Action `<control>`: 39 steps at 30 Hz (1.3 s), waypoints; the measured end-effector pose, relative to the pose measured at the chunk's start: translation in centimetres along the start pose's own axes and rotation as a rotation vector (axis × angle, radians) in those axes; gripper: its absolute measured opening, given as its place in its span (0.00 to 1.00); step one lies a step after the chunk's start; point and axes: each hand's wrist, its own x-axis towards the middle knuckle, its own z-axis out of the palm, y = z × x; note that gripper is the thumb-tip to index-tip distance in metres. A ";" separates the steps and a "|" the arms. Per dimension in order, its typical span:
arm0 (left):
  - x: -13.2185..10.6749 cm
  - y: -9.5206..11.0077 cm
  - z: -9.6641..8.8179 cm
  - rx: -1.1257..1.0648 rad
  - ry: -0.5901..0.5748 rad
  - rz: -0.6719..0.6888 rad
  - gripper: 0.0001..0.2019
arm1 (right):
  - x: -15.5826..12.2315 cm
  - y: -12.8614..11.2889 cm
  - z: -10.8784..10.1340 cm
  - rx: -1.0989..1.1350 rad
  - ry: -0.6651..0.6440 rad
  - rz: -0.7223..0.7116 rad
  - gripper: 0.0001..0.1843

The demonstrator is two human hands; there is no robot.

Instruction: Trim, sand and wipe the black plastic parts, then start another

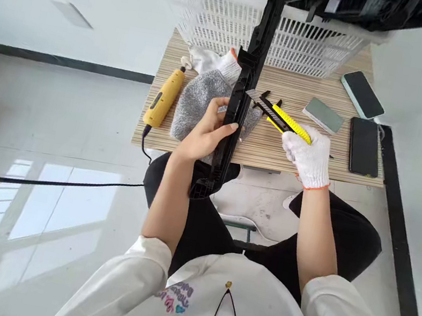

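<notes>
My bare left hand point(209, 133) grips a long black plastic part point(244, 85) by its lower middle, thumb across the front. The part stands steeply, its lower end over my leg and its upper end in front of the basket. In a white knitted glove, my right hand point(309, 151) is closed around a yellow and black utility knife point(288, 121). The knife's blade point(256, 98) is extended and points at the part's right edge; whether it touches I cannot tell. Behind the part lies a grey cloth point(198, 104), and a black caliper-like tool lies behind the knife, partly hidden.
A white slatted basket point(227, 22) with black parts point(360, 7) stands at the table's point(283, 162) back. On the left lies a yellow corded power tool point(165, 98) near a white glove point(229, 66). Several phones, including a black one point(364, 147), lie at the right.
</notes>
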 end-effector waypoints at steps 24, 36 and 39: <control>0.0 0.0 0.6 0.026 0.076 -0.018 0.29 | -0.4 -0.1 -0.3 -0.113 -0.086 0.032 0.14; 0.0 0.0 0.4 0.035 0.044 0.008 0.28 | -0.5 -0.3 -0.3 -0.097 -0.102 0.044 0.11; 0.0 0.0 0.4 0.045 0.048 0.001 0.28 | -0.5 -0.2 -0.3 -0.086 -0.070 0.024 0.11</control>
